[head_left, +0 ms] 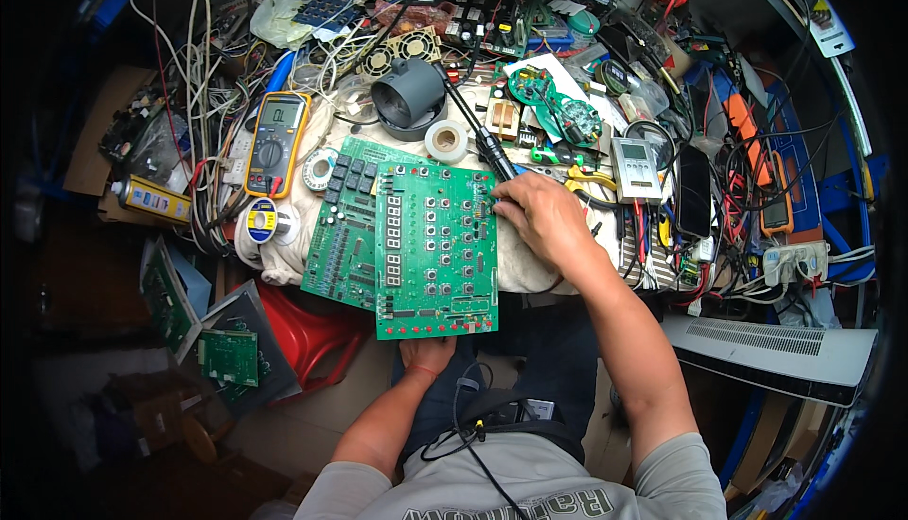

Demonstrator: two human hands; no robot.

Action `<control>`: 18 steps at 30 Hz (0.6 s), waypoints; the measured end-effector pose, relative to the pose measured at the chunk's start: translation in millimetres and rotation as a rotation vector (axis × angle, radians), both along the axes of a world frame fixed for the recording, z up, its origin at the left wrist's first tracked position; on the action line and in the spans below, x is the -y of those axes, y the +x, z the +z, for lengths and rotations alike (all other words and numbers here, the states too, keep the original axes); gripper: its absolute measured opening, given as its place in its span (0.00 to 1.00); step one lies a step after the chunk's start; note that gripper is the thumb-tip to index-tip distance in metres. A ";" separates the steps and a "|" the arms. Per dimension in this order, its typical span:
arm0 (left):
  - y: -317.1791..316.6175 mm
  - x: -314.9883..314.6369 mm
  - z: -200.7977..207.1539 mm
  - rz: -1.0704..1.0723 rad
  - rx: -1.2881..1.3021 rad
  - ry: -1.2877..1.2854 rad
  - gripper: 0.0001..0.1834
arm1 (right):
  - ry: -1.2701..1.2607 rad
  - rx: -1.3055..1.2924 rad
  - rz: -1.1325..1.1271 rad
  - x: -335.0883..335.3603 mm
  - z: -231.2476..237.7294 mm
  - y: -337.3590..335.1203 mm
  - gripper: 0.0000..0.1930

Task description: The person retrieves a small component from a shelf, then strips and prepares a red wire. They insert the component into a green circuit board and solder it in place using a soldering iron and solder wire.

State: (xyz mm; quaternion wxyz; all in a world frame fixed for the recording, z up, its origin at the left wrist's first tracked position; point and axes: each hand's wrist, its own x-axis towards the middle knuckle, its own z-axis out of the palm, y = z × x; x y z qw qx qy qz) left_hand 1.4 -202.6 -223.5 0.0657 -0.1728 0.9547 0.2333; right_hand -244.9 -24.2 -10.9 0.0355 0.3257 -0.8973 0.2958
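A green circuit board (416, 264) with digit displays, push buttons and a row of small red parts along its near edge is held tilted at the bench's front. My left hand (427, 353) grips it from below at that edge, its fingers mostly hidden under the board. At the upper right edge, my right hand (544, 212) is closed, thumb and fingertips pinching the board's side. Partly under the held board lies a second green circuit board (342, 236) with black relays. A black rod-like tool (492, 151) reaches down to my right hand; its near end is hidden there.
A yellow multimeter (277, 144) stands left, above a solder spool (259, 222). Beyond the boards are a tape roll (445, 141) and a grey cup-shaped part (409, 96). Yellow-handled pliers (591, 184) and a grey meter (636, 170) lie right. A red stool (303, 335) stands below left.
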 end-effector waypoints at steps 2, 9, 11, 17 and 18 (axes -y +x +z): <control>-0.5 -0.7 1.0 0.002 -0.019 -0.005 0.24 | 0.027 0.038 0.009 -0.4 2.9 -2.3 0.10; -2.0 1.0 1.9 -0.015 -0.002 -0.002 0.26 | 0.080 0.090 -0.002 1.9 10.3 -3.1 0.11; -1.8 1.1 1.4 -0.010 0.010 0.007 0.25 | 0.071 0.077 -0.004 2.0 10.3 -2.0 0.11; -1.5 0.9 -0.2 -0.006 0.008 -0.006 0.24 | 0.031 0.066 -0.006 0.6 7.6 -0.6 0.10; -1.7 0.8 -0.1 -0.013 0.001 -0.013 0.24 | 0.035 0.064 -0.009 1.1 7.1 -0.9 0.10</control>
